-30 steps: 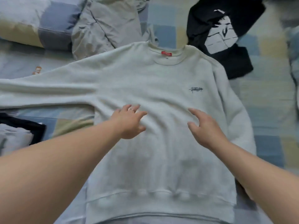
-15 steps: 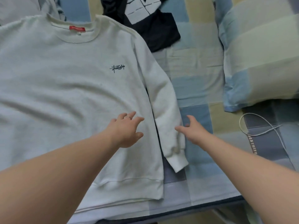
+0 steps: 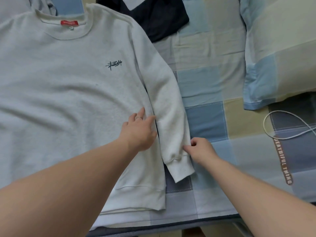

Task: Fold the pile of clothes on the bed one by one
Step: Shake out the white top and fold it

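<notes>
Bed with a blue, beige and grey checked sheet (image 3: 206, 120) fills the frame. Light grey crew-neck sweatshirt (image 3: 68, 93) lies flat on it, front up, filling the left and centre. Collar with red neck label (image 3: 69, 23) points to the top of the frame and the hem to the bottom, so the long axis runs top to bottom. Its sleeve (image 3: 169, 106) lies straight along the right side of the body, cuff (image 3: 181, 168) toward lower centre.

Left hand (image 3: 139, 132), ring on one finger, reaches in from lower left and rests palm down on the body by the side seam. Grip wide, fingers spread and straight, holding nothing. Right hand (image 3: 200, 151) comes in from lower right, grip narrow, thumb and fingers pinching the sleeve's outer edge just above the cuff.

Black garment with a white print (image 3: 153, 17) sits top centre, touching the sweatshirt's shoulder. Checked pillow (image 3: 282, 57) lies upper right, and a white cable (image 3: 282, 132) loops below it at the right edge.
</notes>
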Available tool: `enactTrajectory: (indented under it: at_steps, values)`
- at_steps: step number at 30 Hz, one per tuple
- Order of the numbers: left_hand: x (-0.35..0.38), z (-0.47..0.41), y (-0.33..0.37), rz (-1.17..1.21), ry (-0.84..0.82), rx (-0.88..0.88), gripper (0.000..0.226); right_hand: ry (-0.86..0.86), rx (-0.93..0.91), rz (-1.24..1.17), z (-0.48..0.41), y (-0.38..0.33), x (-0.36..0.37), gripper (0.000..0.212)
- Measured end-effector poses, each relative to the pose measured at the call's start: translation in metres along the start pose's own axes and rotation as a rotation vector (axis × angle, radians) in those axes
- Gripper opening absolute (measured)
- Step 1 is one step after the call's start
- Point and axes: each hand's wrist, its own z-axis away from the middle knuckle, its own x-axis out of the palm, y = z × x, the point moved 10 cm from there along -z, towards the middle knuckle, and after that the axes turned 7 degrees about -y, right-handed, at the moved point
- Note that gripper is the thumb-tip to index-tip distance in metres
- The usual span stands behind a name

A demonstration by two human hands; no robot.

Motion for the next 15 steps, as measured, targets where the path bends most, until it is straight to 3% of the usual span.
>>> enactTrajectory:
  at_steps: [2,6,12,15]
  values:
    - [-0.001,0.001,0.01,-0.009,0.047,-0.034,0.057,0.008,-0.035,-0.008,0.001,0.002,-0.007,0.026]
    - [-0.014,0.0,0.05,-0.013,0.142,0.03,0.054,0.188,-0.048,-0.176,0.007,0.014,-0.071,0.018]
    - [-0.057,-0.031,0.135,0.072,0.262,0.162,0.058,0.569,-0.333,-0.065,0.043,-0.02,-0.256,0.012]
    - [-0.077,-0.05,0.175,0.056,0.297,0.222,0.061,0.535,-0.341,0.016,0.049,-0.04,-0.321,0.022]
